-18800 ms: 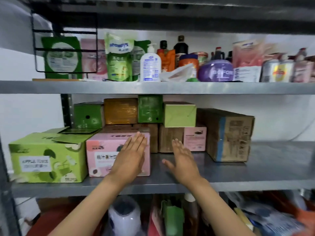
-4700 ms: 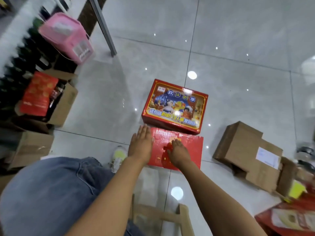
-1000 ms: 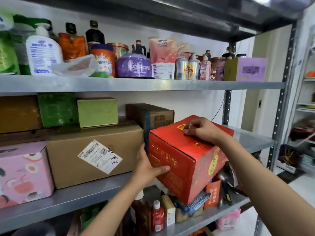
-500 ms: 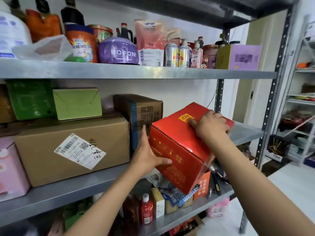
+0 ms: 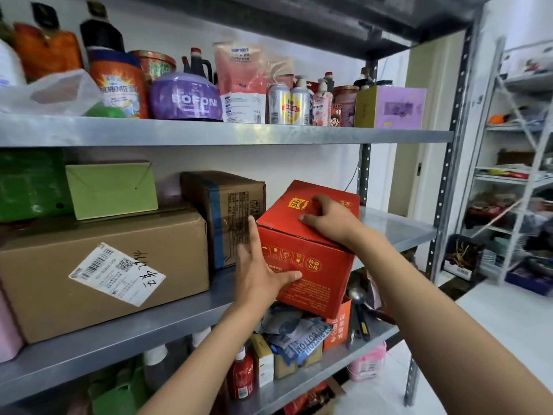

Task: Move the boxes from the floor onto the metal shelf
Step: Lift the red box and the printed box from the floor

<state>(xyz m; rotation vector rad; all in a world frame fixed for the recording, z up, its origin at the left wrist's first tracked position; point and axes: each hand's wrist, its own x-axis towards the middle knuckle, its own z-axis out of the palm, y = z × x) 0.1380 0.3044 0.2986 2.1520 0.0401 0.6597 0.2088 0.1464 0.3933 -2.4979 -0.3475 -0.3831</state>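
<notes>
A red cardboard box with gold print point(image 5: 308, 253) sits in the middle of the frame, held tilted at the front edge of the grey metal shelf point(image 5: 398, 227), its near lower corner hanging out past the edge above the lower shelf's clutter. The left hand point(image 5: 260, 265) presses flat against the box's left side, fingers pointing up and the thumb wrapped across the front face. The right hand point(image 5: 332, 220) lies over the top of the box, fingers spread and curled onto the lid. Together both hands hold the box between them.

Just left of the red box, touching or nearly touching the left hand, stands an upright brown carton with a blue tape stripe point(image 5: 227, 217). Further left a large brown cardboard box with a white shipping label point(image 5: 104, 271) rests on the same shelf, with a light green box point(image 5: 112, 188) on top of it. To the right of the red box the shelf surface is bare metal.

On the shelf above, in the upper part of the frame, stand a purple round tub point(image 5: 185, 97), two silver cans point(image 5: 288, 104) and a lilac box point(image 5: 395, 107) at the right end. Below the red box, on the lower shelf, lie a small red bottle point(image 5: 241, 374) and crumpled blue-and-white packets point(image 5: 296, 333).
</notes>
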